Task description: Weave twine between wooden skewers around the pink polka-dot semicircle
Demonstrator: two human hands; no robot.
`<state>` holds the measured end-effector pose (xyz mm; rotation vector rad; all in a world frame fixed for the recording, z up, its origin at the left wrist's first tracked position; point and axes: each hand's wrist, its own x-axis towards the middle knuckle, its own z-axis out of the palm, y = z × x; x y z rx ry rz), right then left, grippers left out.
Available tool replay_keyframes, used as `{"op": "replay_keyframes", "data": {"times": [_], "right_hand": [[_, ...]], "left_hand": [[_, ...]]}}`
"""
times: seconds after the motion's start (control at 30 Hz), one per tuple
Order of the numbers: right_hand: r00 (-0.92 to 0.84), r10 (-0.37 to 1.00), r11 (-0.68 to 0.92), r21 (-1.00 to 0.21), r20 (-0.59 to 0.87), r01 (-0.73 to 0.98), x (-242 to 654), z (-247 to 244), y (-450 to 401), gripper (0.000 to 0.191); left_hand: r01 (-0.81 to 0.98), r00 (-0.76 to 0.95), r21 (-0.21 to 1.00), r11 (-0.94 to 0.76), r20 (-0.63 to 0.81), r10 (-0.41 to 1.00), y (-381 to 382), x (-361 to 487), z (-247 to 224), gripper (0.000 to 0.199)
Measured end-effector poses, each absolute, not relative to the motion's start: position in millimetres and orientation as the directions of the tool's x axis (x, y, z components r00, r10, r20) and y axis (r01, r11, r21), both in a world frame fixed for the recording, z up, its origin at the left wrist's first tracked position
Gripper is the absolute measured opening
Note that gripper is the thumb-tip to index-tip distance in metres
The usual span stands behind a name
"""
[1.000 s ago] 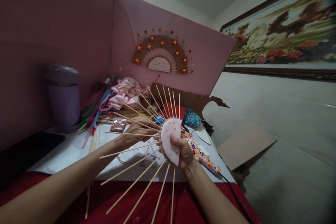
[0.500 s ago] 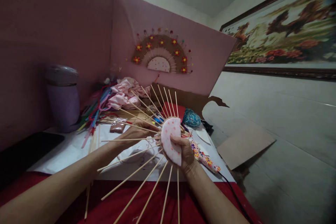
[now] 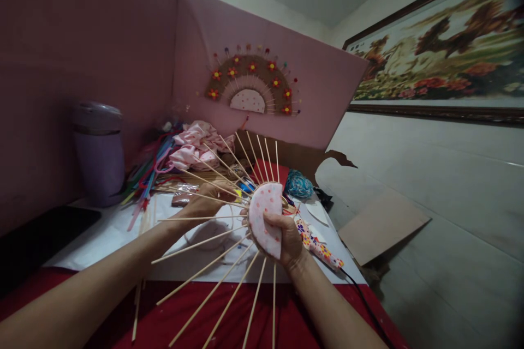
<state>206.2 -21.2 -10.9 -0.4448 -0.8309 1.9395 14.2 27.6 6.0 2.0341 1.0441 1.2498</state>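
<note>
My right hand [image 3: 289, 237] grips a half-round piece [image 3: 264, 218] covered in pale pink spotted cloth, thumb on its front face and fingers behind. Thin wooden sticks [image 3: 204, 256] fan out from its curved edge to the left, up and down. Behind the left-hand sticks is my left hand [image 3: 215, 199], its fingers curled and partly hidden; what they pinch, if anything, does not show. A thin pale thread [image 3: 231, 218] loops below that hand, near the curved edge.
On the white-covered table lie crumpled pink cloth [image 3: 196, 144], blue yarn [image 3: 299, 184], a small brown packet [image 3: 183, 197] and a flower-patterned glue gun [image 3: 321, 248] with a black cord. A purple tumbler [image 3: 99, 155] stands left. A finished-looking fan decoration [image 3: 249, 79] hangs on the pink board.
My left hand has drawn slightly up and back from the half-round piece's edge. The piece has tilted a little, its lower sticks shifting left, still in my right hand.
</note>
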Motion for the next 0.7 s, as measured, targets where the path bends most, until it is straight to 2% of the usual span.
{"op": "replay_keyframes", "data": {"times": [0.13, 0.27, 0.43, 0.7], "right_hand": [[-0.501, 0.864, -0.312, -0.723, 0.054, -0.616, 205.9, -8.0, -23.2, 0.029], [-0.481, 0.875, -0.307, -0.709, 0.051, -0.635, 206.2, -4.9, -24.0, 0.032], [-0.431, 0.902, -0.305, -0.683, 0.016, -0.664, 208.2, -5.9, -21.1, 0.032], [-0.385, 0.922, -0.273, -0.661, 0.027, -0.699, 209.2, -8.9, -16.4, 0.025]], "left_hand": [[0.458, 0.175, 0.65, -0.607, 0.603, 0.778, 43.5, 2.5, 5.1, 0.016], [0.613, 0.099, 0.491, -0.62, 0.73, 0.676, 53.3, -16.5, 9.3, 0.017], [0.767, -0.024, 0.354, -0.534, 0.849, 0.528, 59.7, -39.7, 14.4, 0.02], [0.889, -0.133, 0.228, -0.397, 0.958, 0.253, 54.4, -59.0, 29.4, 0.029]]}}
